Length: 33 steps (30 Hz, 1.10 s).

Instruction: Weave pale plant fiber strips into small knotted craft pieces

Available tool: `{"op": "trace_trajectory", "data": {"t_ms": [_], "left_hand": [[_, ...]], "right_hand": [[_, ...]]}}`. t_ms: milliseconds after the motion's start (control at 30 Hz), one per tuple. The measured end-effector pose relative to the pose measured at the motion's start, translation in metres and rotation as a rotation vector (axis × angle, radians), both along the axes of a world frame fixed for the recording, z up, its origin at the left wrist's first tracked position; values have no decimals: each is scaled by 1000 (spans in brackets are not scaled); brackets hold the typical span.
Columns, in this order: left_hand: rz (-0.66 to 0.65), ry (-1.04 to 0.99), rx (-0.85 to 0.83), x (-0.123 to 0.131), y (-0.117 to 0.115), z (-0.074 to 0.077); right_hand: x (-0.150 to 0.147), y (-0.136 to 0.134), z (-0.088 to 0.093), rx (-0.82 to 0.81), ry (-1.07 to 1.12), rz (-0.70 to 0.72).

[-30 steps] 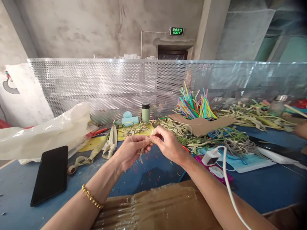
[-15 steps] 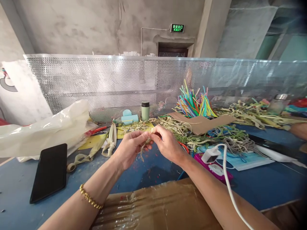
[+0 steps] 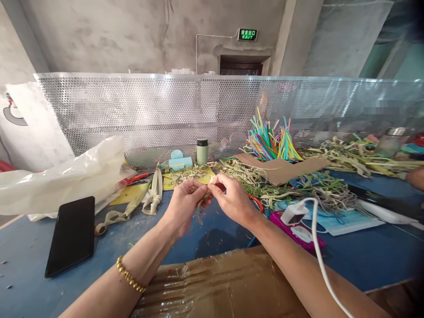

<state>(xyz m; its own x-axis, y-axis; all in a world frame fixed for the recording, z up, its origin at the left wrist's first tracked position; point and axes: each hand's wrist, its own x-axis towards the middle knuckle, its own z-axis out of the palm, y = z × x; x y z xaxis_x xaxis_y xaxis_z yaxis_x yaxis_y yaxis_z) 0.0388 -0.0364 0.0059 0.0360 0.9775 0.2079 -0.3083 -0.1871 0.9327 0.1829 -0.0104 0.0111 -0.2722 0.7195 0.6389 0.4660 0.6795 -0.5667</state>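
Frame centre, over table (image 3: 28, 247): left hand (image 3: 187, 201) and right hand (image 3: 232, 198) close together, both pinching a small straw piece (image 3: 199, 215); fine fingertip work, I judge, next move calling for steady left hold, light right touch.

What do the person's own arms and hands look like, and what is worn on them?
The left grip and the right grip are bare hands without gloves. On the left forearm, near the wrist, sits a bracelet of round, gold-coloured beads. No jewellery shows on the right forearm, and no sleeves show on either. A white cable passes in front of the right forearm.
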Motion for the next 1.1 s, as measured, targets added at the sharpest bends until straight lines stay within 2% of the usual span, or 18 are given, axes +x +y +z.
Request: {"op": "trace_trajectory", "data": {"t_ms": [233, 433, 567, 767, 1100], "left_hand": [[-106, 57, 1, -6, 3, 1], [-83, 150, 48, -10, 8, 0], [-77, 158, 34, -10, 9, 1], [-83, 156, 0, -13, 12, 0], [-35, 145, -31, -12, 9, 5]], "right_hand": [[3, 3, 3, -71, -6, 34], [5, 6, 3, -149, 57, 138], [7, 9, 0, -147, 69, 151], [8, 13, 1, -234, 150, 228], [5, 14, 2, -195, 255, 278]]}}
